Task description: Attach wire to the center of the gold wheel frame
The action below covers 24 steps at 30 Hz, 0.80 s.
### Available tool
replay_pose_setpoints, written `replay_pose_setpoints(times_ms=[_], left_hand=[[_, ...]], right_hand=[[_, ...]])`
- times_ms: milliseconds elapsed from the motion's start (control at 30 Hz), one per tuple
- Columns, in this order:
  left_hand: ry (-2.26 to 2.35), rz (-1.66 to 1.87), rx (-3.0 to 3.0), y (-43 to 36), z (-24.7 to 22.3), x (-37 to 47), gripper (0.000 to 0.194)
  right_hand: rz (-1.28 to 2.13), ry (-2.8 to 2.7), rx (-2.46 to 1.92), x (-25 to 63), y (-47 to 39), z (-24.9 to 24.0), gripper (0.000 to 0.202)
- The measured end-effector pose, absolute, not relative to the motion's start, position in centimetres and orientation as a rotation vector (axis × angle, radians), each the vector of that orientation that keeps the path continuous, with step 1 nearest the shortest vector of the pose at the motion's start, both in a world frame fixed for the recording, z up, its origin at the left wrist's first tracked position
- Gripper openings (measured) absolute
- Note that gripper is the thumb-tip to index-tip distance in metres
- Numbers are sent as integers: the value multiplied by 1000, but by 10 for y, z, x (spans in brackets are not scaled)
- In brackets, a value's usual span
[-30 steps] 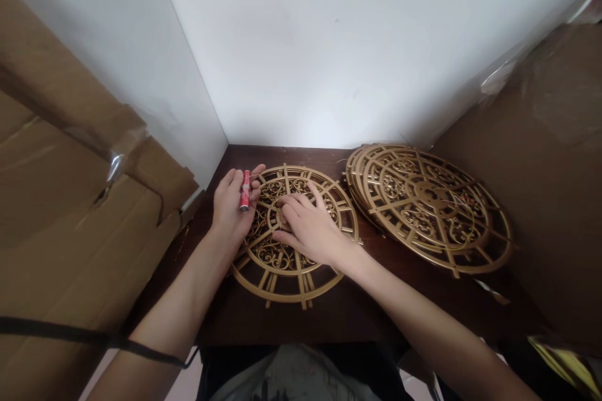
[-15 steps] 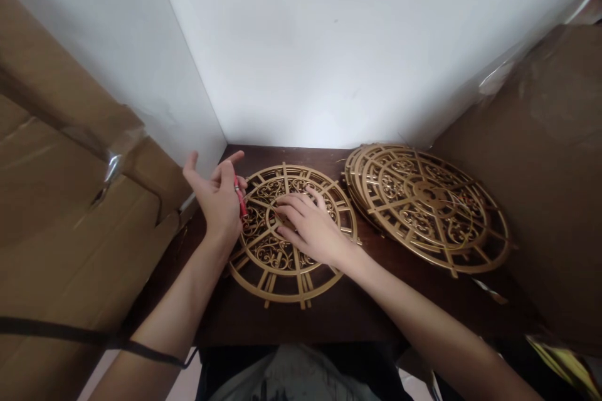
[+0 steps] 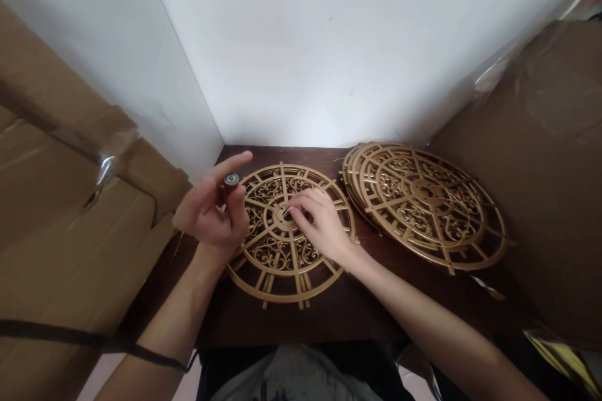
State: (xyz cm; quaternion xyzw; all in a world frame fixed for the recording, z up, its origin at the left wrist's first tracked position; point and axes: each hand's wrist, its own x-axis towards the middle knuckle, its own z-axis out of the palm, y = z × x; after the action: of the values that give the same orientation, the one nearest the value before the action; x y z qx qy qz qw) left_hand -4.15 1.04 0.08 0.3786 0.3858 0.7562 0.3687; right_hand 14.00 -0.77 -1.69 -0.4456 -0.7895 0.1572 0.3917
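Note:
A gold openwork disc, with scrollwork, spokes and bars like Roman numerals, lies flat on the dark tabletop before me. At its left edge my left hand is raised, gripping a small red cylinder whose round metal end faces me; its index finger sticks out. My right hand rests over the disc's centre ring. Its thumb and fingertips are pinched together beside a thin, wire-like strand. Whether that strand is between the fingertips is too small to tell.
Several similar gold discs are piled unevenly at the right, with thin wires on the top one. Cardboard stands along the left side, more cardboard at the right. A white panel closes off the back. A dark cord crosses my left forearm.
My left hand has turned, so the red cylinder now points its end toward me. The right hand's fingers have gone from spread on the disc to a pinch at its centre.

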Motion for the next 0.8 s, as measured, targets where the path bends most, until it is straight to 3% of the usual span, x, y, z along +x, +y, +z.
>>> replay_pose_setpoints(times_ms=[100, 267, 800], left_hand=[[993, 2225, 1244, 9, 2, -40, 49], [926, 2371, 1337, 6, 28, -37, 29], [959, 2201, 1514, -5, 30, -13, 14]], right_hand=[[455, -1940, -1115, 141, -7, -16, 19], [490, -2050, -1026, 142, -7, -16, 23], [383, -2421, -981, 142, -4, -16, 29]])
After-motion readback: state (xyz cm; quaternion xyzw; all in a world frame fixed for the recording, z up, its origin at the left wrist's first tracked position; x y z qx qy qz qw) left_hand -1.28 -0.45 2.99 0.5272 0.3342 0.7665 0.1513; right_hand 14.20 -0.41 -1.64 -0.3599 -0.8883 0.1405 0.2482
